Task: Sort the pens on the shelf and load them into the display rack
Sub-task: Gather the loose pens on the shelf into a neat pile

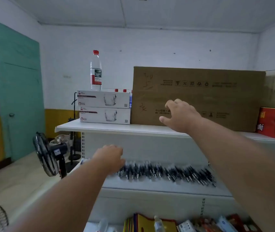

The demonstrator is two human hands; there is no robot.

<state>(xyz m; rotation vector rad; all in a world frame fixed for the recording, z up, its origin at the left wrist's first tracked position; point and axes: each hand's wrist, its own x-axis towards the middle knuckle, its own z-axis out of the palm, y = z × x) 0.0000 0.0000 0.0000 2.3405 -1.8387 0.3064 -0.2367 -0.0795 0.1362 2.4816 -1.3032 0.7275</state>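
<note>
In the head view, we see the pens (165,172) lying in a long dark row on the middle shelf (150,185), across the lower centre of the frame. Our left hand (110,158) reaches down at the row's left end; its fingers point away from us and are hidden, so we cannot tell whether they grip anything. Our right hand (179,115) hovers higher, centre right, fingers spread and holding nothing, in front of the big cardboard box (200,97) on the top shelf (116,128). No display rack shows anywhere we can make out.

The risks, as we judge them: the pens lie loose and close to the shelf's front edge, so a sweeping left hand could roll several off onto the goods below. The picture is blurred, so sorting by kind may go wrong. The right hand, if it pushes the box, could shove it against the white boxes (104,107) and topple the water bottle (96,71) standing on them.
</note>
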